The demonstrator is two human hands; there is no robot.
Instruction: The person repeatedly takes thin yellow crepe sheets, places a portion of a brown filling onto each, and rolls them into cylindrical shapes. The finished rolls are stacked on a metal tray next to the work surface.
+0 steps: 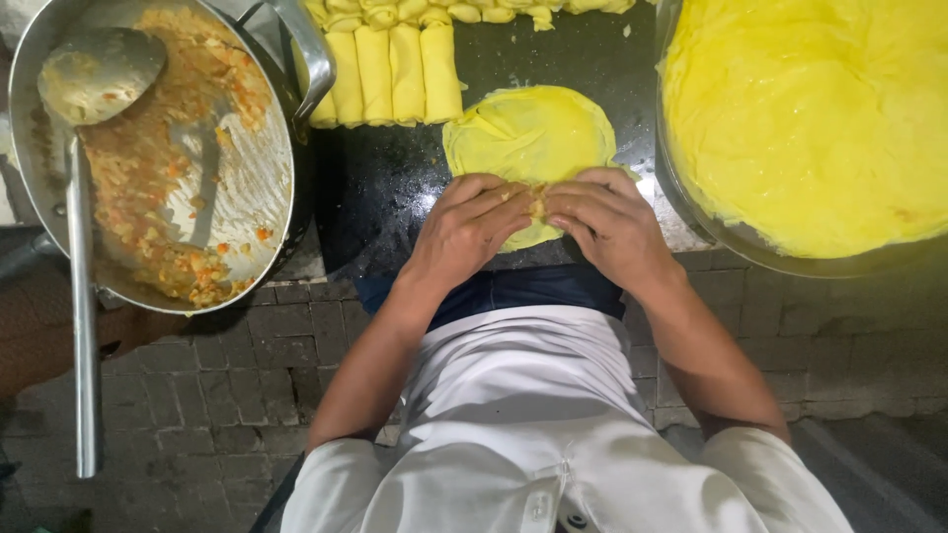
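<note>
Both hands press down side by side on the near edge of a thin yellow wrapper (530, 138) that lies flat on the dark worktop (395, 178): the left hand (469, 222) and the right hand (607, 222) have their fingertips meeting over a small mound of filling (536, 204), fingers curled down onto the sheet's near edge rather than spread apart. The far part of the round sheet lies open and flat beyond the fingers. Behind it a row of finished yellow rolls (395, 74) lies in tidy ranks, with more at the top edge. To the left a large metal pan (267, 188) holds orange-flecked crumbly filling spread thin across its bottom, and a long-handled ladle (84, 227) rests across it. To the right a wide metal tray (691, 212) carries a thick stack of yellow sheets (810, 118). The sheet looks thin and soft, so uneven pressure from the fingertips could tear it, and filling could squeeze out at the open sides if the fold is pulled too tight or starts off-centre. The worktop shows a wet sheen, which could make the sheet stick or slide as it turns. No packages, labels or signs show anywhere in view.
</note>
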